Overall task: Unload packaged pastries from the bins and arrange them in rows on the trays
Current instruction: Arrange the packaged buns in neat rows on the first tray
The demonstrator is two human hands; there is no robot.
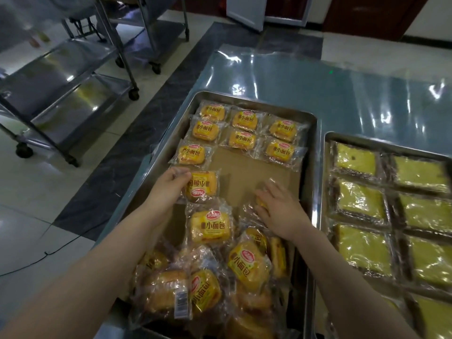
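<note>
Over the paper-lined steel tray [315,182], my left hand [171,185] pinching a clear-wrapped yellow bun packet [204,185] at the left column's near end, my right hand [278,207] pressing flat, fingers straight, on a second wrapped packet [259,203] mid-tray

Your desk [354,101] is covered in a glossy blue-grey film, with a small green dot of light [331,72] near its far edge. Along its left edge a dark stone band [137,133] runs through the pale floor tiles [36,192]. Beyond it stand two steel trolleys [61,77] on castors. A thin black cable [61,248] trails over the tiles. Past the far edge you have a white panel [247,11] and a dark wooden door [367,13].
</note>
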